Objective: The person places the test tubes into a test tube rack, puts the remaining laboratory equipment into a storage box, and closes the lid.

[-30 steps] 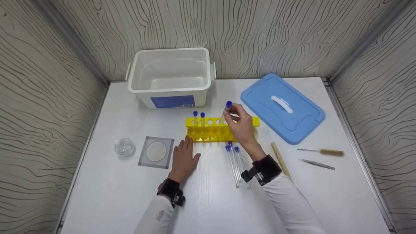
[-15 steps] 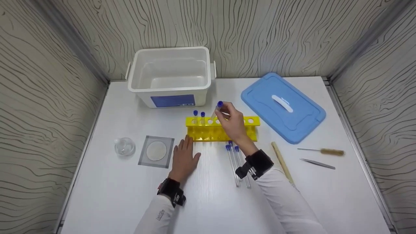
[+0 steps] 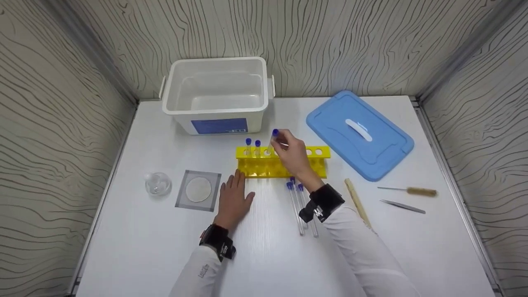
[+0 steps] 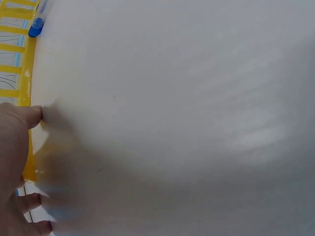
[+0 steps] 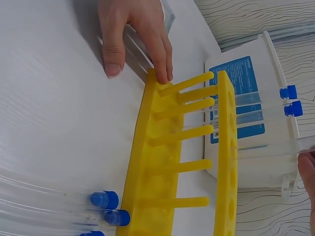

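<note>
My right hand (image 3: 293, 155) pinches a blue-capped test tube (image 3: 272, 140) near its cap, above the yellow test tube rack (image 3: 317, 168). In the right wrist view the tube's lower end reaches the third hole of the rack's top bar, and only my fingertips (image 5: 307, 172) show at the edge. Two capped tubes (image 5: 248, 117) stand in the neighbouring holes at the left end. My left hand (image 3: 234, 202) lies flat on the table with straight fingers, fingertips at the rack's left front corner. Three more capped tubes (image 3: 296, 210) lie on the table in front of the rack.
Behind stands an open white bin (image 3: 214, 113); its blue lid (image 3: 359, 136) lies back right. At the left are a small glass vessel (image 3: 158, 184) and a grey mesh square (image 3: 198, 190). A wooden strip (image 3: 357, 202), a wood-handled needle (image 3: 420, 191) and tweezers (image 3: 403, 206) lie right.
My right hand has moved left along the rack with the test tube, from about the fourth hole to the third. The left hand has stayed in place.
</note>
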{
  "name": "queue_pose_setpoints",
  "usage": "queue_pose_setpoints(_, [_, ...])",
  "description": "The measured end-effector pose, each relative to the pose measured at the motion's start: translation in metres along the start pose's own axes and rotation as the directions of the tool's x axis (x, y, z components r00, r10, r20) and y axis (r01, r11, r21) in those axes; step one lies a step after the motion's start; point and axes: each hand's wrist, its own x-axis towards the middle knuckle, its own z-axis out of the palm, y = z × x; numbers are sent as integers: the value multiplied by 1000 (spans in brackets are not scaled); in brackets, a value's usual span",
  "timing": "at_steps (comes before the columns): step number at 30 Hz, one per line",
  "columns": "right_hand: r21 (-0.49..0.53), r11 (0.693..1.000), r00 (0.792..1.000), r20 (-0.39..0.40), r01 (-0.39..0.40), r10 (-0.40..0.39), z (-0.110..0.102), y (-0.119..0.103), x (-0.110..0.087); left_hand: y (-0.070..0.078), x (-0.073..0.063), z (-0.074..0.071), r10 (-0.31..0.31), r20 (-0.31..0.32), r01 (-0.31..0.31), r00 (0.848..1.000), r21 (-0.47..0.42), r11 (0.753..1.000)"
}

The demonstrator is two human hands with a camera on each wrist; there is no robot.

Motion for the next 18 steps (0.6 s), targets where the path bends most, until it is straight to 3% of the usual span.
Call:
queue_pose_setpoints(11, [-120, 989, 993, 69, -85, 93, 12, 10, 2, 3, 1, -2, 2, 8, -2, 1000, 5, 1000])
queue_pose_setpoints(18, [-141, 984, 989, 83, -112, 124, 20, 16, 1, 4, 0, -5, -14, 11, 14, 1000, 3, 1000])
